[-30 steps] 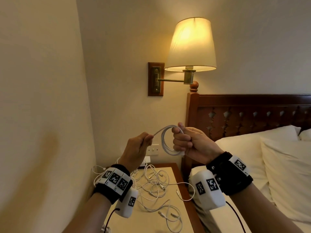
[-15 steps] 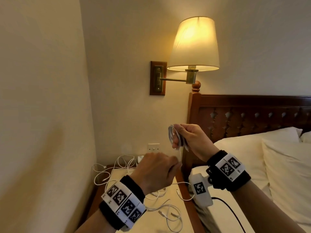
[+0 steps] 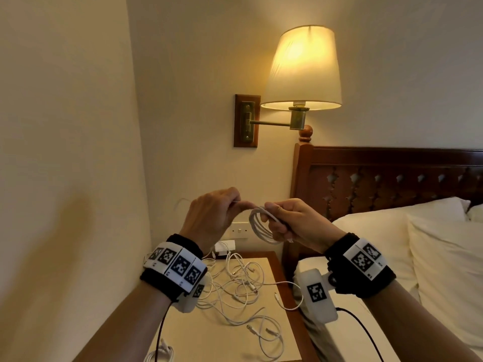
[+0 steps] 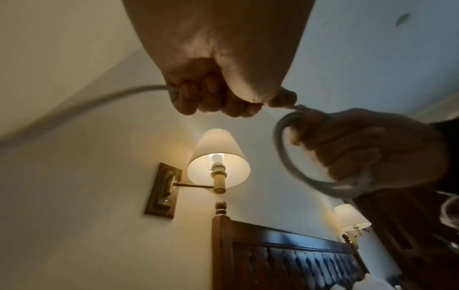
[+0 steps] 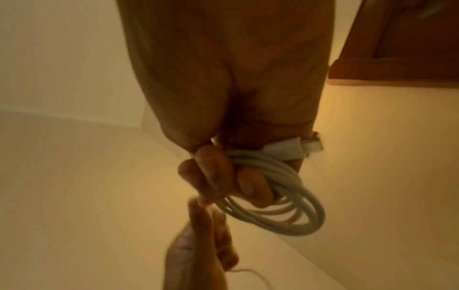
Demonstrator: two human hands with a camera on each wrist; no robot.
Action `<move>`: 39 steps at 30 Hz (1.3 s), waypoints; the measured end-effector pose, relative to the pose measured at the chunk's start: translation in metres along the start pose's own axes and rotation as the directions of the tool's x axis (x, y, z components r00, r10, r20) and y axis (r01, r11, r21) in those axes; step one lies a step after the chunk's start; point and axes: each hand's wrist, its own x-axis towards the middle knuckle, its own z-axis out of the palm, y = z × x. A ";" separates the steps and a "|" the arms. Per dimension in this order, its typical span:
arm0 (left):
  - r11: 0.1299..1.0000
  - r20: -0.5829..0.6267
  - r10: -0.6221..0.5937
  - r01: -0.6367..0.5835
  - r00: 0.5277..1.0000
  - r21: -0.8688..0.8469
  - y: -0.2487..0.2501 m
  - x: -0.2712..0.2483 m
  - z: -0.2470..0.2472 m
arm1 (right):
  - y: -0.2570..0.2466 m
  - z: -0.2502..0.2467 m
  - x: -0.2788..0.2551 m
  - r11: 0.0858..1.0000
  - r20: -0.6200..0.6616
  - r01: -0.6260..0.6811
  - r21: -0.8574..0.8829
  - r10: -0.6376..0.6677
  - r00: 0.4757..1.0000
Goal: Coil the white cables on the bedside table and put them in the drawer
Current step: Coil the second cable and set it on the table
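A white cable coil (image 3: 257,227) (image 4: 288,157) (image 5: 280,208) of several loops is held up in the air above the bedside table (image 3: 278,267). My right hand (image 3: 290,220) (image 5: 223,172) grips the coil, with a white plug end (image 5: 295,148) sticking out beside its fingers. My left hand (image 3: 217,212) (image 4: 218,98) pinches the same cable's free run just left of the coil, and the strand trails off past its fist (image 4: 99,100). Several loose white cables (image 3: 243,286) lie tangled on the table below. No drawer shows in any view.
A lit wall lamp (image 3: 300,71) on a brass arm hangs just above and behind my hands. The wooden headboard (image 3: 386,176) and bed with pillows (image 3: 418,244) stand to the right. A wall socket (image 3: 239,229) with a white charger (image 3: 224,248) is behind the table, and a side wall closes the left.
My left hand has come up from low over the table to meet the right hand at the coil. The coil has turned from edge-on to lying more open.
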 end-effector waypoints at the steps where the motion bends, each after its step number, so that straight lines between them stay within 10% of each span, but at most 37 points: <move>1: 1.000 -0.005 -0.016 0.016 1.000 -0.024 -0.006 -0.002 0.003 | 0.000 -0.002 -0.001 0.998 0.018 -0.010 0.068 0.009 1.000; 12: 0.885 -0.007 -0.337 0.314 0.941 -0.345 -0.053 -0.060 0.044 | 0.003 -0.017 0.001 0.771 0.004 0.034 0.637 -0.047 0.999; 18: 0.523 0.350 -0.668 0.749 0.657 -0.407 -0.055 -0.097 0.068 | 0.000 -0.016 0.007 0.708 -0.068 0.081 0.702 -0.046 0.997; 24: -0.002 0.380 -0.808 0.643 0.450 -0.766 -0.013 -0.038 0.045 | 0.005 -0.006 0.015 0.690 -0.060 0.046 0.722 -0.003 0.998; 27: -0.101 0.395 -0.790 0.535 0.469 -0.839 -0.001 -0.010 0.030 | 0.008 -0.002 0.017 0.677 -0.045 0.034 0.735 -0.001 0.999; 33: 0.010 0.364 -0.669 0.498 0.647 -0.867 0.020 -0.001 0.020 | 0.006 0.002 0.018 0.629 -0.051 0.049 0.776 -0.015 0.999; 37: 0.052 0.493 -0.593 0.642 0.637 -0.765 0.011 -0.010 0.024 | 0.004 0.003 0.017 0.635 -0.057 0.044 0.771 -0.001 0.998; 39: 0.054 0.613 -0.559 0.762 0.558 -0.645 0.003 -0.019 0.032 | 0.002 0.000 0.016 0.646 -0.087 0.051 0.762 0.023 0.996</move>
